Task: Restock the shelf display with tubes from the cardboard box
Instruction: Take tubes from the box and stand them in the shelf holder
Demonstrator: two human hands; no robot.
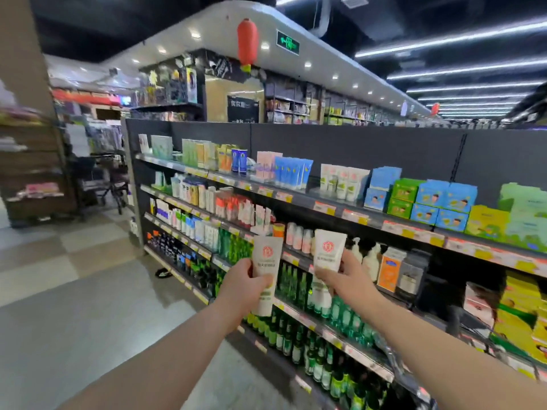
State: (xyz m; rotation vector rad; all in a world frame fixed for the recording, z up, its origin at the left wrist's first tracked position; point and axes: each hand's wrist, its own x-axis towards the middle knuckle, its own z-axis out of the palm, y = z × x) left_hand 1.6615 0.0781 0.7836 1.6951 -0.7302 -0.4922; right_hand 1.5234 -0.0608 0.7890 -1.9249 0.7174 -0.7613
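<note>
My left hand (242,284) grips a white tube (266,261) with a red round logo, held upright in front of the shelves. My right hand (344,276) holds a second white tube (328,250) of the same kind, a little higher and closer to the shelf. Matching white tubes with green marks (343,180) stand in a row on the top shelf (296,199), above and to the right of both hands. The cardboard box is not in view.
The dark shelf unit runs from the left middle to the right edge, packed with tubes, boxes and green bottles (296,335). Blue and green cartons (420,199) sit on the top shelf. A shopping cart (109,179) stands at the aisle's far left. Open floor lies to the left.
</note>
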